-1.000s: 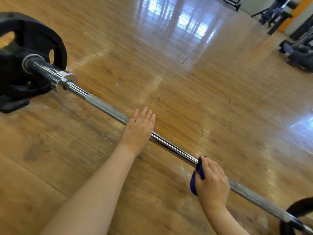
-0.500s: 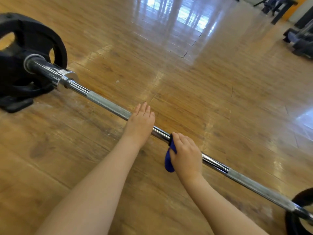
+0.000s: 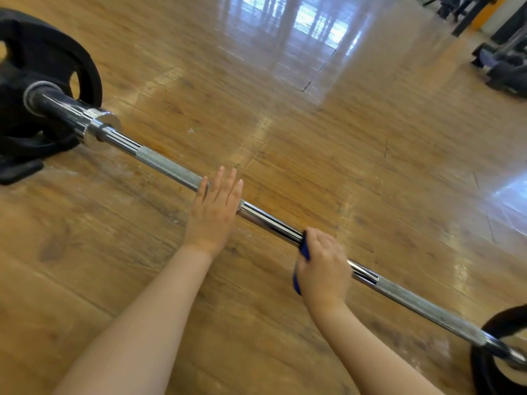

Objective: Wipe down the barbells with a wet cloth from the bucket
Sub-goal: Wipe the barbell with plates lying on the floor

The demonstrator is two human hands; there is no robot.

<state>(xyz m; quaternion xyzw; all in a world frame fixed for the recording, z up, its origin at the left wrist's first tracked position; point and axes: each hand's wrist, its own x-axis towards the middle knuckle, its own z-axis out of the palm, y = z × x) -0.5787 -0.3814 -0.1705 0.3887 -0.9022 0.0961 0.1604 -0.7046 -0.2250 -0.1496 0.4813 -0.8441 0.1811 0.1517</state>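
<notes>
A chrome barbell lies slanted across the wooden floor from upper left to lower right, with knurled grey sections either side of a smooth middle. My left hand rests flat on the bar with straight fingers, at the inner end of the left knurled section. My right hand grips a blue cloth wrapped round the smooth middle of the bar, and most of the cloth is hidden under my fingers. No bucket is in view.
A black weight plate sits on the bar's left end above a dark block on the floor. Another black plate is at the lower right end. Dark gym machines stand at the far right. Glossy wooden floor stretches beyond the bar.
My right hand with the cloth slid left along the bar toward my left hand, then back right a little. My left hand stayed on the bar and its fingers straightened.
</notes>
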